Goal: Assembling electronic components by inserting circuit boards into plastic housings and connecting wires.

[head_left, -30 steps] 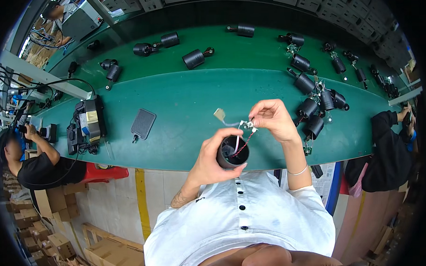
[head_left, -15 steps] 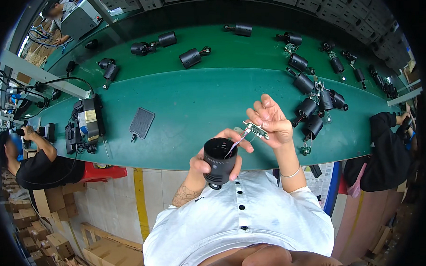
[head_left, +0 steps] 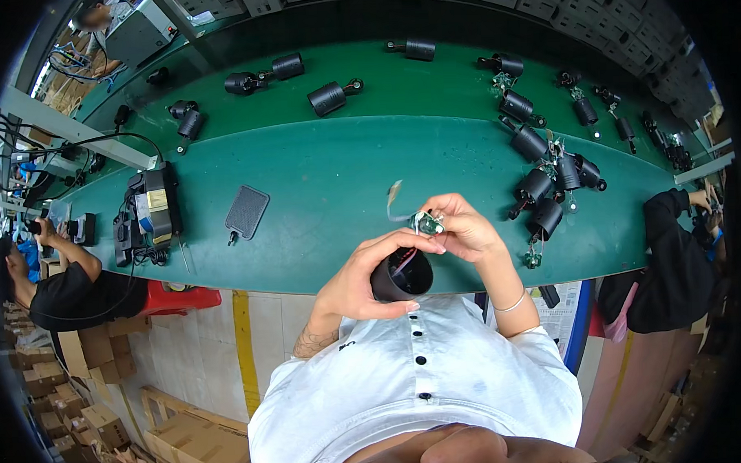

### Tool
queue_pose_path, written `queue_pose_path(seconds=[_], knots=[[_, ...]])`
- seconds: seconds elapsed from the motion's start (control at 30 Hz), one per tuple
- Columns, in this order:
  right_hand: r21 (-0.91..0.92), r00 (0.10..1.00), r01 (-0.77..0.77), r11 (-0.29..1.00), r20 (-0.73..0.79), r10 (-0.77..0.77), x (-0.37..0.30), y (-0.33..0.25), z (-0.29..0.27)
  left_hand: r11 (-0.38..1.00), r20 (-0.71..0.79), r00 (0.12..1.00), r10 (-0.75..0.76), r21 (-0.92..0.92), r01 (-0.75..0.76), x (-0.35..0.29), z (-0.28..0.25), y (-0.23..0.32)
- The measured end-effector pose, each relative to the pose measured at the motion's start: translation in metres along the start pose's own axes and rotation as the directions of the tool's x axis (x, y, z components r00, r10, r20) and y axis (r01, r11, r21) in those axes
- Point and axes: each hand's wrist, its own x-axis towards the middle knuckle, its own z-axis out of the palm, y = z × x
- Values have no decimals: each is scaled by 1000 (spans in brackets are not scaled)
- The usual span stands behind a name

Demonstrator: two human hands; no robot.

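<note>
Near the table's front edge my left hand (head_left: 344,280) is wrapped round a black cylindrical housing (head_left: 423,279), its open mouth facing up. Above that mouth my right hand (head_left: 472,232) pinches a small green circuit board (head_left: 426,223) between thumb and fingers. Thin wires (head_left: 404,261) run from the board down into the housing. A pale lead with a flat tan end (head_left: 395,191) sticks up beside the board. My left fingertips reach close under the board; whether they touch it I cannot tell.
Several black housings with hanging boards (head_left: 540,185) cluster on the right of the green table (head_left: 320,184). More lie on the band behind (head_left: 414,91). A dark rectangular pad (head_left: 247,211) and black equipment with cables (head_left: 149,211) stand left. Other people sit left (head_left: 87,290) and right (head_left: 669,262).
My right hand has come down and left, bringing the board over the housing. The housing has shifted slightly right, and my left hand now grips around its side and rim.
</note>
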Motion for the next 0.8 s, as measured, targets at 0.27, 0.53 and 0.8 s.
queue_pose_path(seconds=[0.27, 0.53, 0.8], knots=[[-508, 720, 574, 642, -60, -692, -9, -8, 39, 967, -539, 805, -250, -175, 183, 7, 28, 10], [-722, 501, 683, 110, 353, -790, -25, -15, 65, 970, -538, 820, -195, 15, 241, 14, 29, 1], [-793, 557, 598, -117, 517, -650, -37, -19, 72, 963, -494, 865, 87, 265, 54, 27, 33, -1]])
